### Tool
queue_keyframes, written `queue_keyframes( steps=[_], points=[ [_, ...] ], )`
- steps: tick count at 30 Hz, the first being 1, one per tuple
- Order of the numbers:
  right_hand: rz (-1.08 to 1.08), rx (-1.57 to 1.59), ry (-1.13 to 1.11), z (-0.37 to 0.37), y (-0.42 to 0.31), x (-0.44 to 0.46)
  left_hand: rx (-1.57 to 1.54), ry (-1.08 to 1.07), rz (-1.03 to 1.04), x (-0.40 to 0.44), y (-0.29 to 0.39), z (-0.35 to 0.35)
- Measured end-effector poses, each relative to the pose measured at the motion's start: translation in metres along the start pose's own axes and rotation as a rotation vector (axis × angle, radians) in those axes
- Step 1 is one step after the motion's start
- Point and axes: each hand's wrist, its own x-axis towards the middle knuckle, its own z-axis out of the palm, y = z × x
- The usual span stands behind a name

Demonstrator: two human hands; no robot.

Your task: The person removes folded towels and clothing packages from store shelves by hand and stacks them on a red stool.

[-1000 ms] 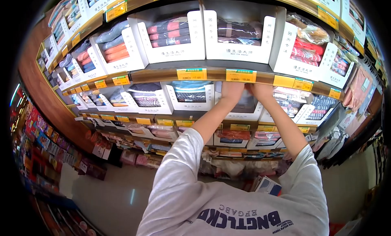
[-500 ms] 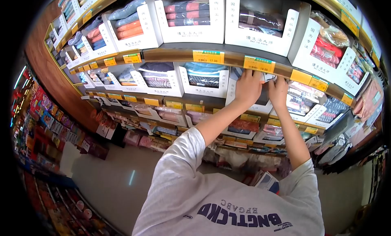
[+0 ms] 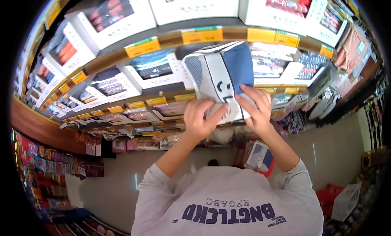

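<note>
A folded white and blue cloth item (image 3: pixel 222 79) with black markings is held up in front of the lower shelf. My left hand (image 3: pixel 200 119) grips its lower left edge, thumb on the front. On the lower right, my right hand (image 3: pixel 255 108) has its fingers bent over the blue and white part. White display boxes (image 3: pixel 150 75) of folded textiles stand to the left of the item, and other boxed textiles (image 3: pixel 271 69) are to its right. The shelf edge with yellow price tags (image 3: pixel 202 35) runs just above it.
Larger white boxes (image 3: pixel 197 9) fill the upper shelf. Hanging pink and grey cloths (image 3: pixel 351 53) are at the right. Below on the floor (image 3: pixel 122 187) is a red basket (image 3: pixel 266 170) with similar blue and white packs (image 3: pixel 256 154). Colourful packages (image 3: pixel 45 162) line the left.
Both hands have come down and back from inside the lower shelf, bringing out the white and blue cloth item. The view has shifted and shows more of the floor.
</note>
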Motion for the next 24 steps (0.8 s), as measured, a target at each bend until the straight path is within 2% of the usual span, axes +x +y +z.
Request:
queue_keyframes(
  steps=[1, 4, 6, 8, 9, 10, 11, 15, 17, 18, 21, 24],
  points=[
    [-0.033, -0.030, -0.010, -0.009, -0.003, -0.009, -0.011, 0.012, 0.074, -0.003, 0.007, -0.004],
    [-0.033, -0.105, -0.052, -0.045, -0.021, -0.022, -0.074, -0.032, 0.109, 0.007, 0.034, -0.022],
    [-0.114, -0.127, -0.110, -0.079, -0.034, -0.021, -0.155, -0.016, 0.140, 0.025, 0.051, -0.037],
    [-0.040, -0.196, 0.171, -0.094, -0.060, -0.010, -0.187, 0.121, 0.155, 0.040, 0.071, -0.046],
    [-0.055, -0.313, 0.576, -0.075, -0.062, 0.000, -0.161, 0.375, 0.091, 0.050, 0.088, -0.032],
    [-0.064, -0.319, 0.542, -0.078, -0.064, 0.001, -0.129, 0.627, 0.020, 0.056, 0.105, -0.017],
    [-0.065, -0.310, 0.463, -0.090, -0.072, -0.003, -0.157, 0.619, 0.011, 0.054, 0.108, -0.016],
    [-0.020, -0.355, 0.449, -0.102, -0.077, 0.003, -0.668, 0.365, 0.223, 0.045, 0.102, -0.036],
    [0.001, -0.378, 0.444, -0.109, -0.074, 0.002, -0.804, 0.299, 0.281, 0.050, 0.111, -0.027],
    [0.010, -0.386, 0.442, -0.114, -0.077, -0.016, -0.790, 0.443, 0.221, 0.052, 0.122, -0.018],
    [0.035, -0.416, 0.442, -0.124, -0.077, -0.027, -0.747, 0.659, 0.139, 0.061, 0.145, 0.000],
    [0.055, -0.439, 0.457, -0.134, -0.075, -0.032, -0.695, 0.768, 0.055, 0.070, 0.167, 0.012]
  ],
)
